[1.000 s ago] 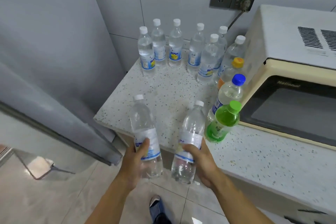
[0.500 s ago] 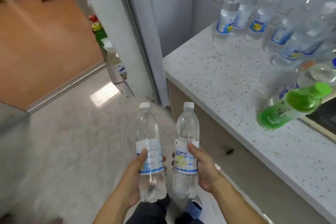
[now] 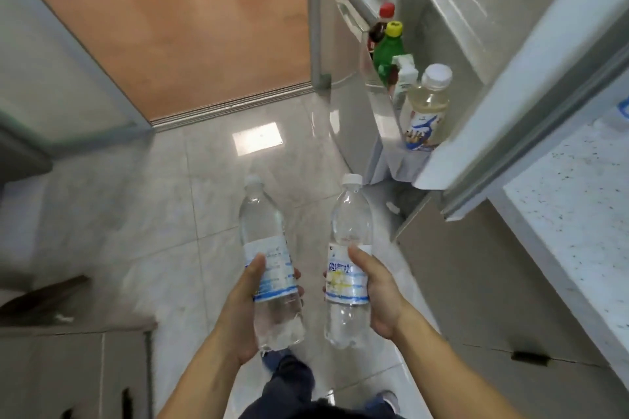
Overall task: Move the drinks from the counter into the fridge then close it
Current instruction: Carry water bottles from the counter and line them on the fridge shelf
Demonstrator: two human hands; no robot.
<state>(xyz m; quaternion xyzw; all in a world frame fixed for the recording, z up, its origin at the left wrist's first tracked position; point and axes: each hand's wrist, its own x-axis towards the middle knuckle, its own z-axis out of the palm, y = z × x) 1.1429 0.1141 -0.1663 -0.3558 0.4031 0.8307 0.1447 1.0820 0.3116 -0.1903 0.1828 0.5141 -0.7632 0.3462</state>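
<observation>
I carry two clear water bottles with white caps and blue-white labels over the tiled floor. My left hand grips the left water bottle round its label. My right hand grips the right water bottle the same way. Both bottles stand upright, side by side and apart. Ahead on the right the fridge door hangs open. Its lower door shelf holds a red-capped dark bottle, a green bottle with a yellow cap, a small white carton and a pale yellow drink bottle.
The speckled white counter runs along the right edge, with beige cabinet fronts under it. A doorway sill and an orange-brown floor lie ahead. A grey cabinet stands at the lower left. My feet show at the bottom.
I have turned left, away from the counter. The counter's bottles and the microwave have left the view, and the open fridge door with its shelf has come near. Both hands still hold their bottles.
</observation>
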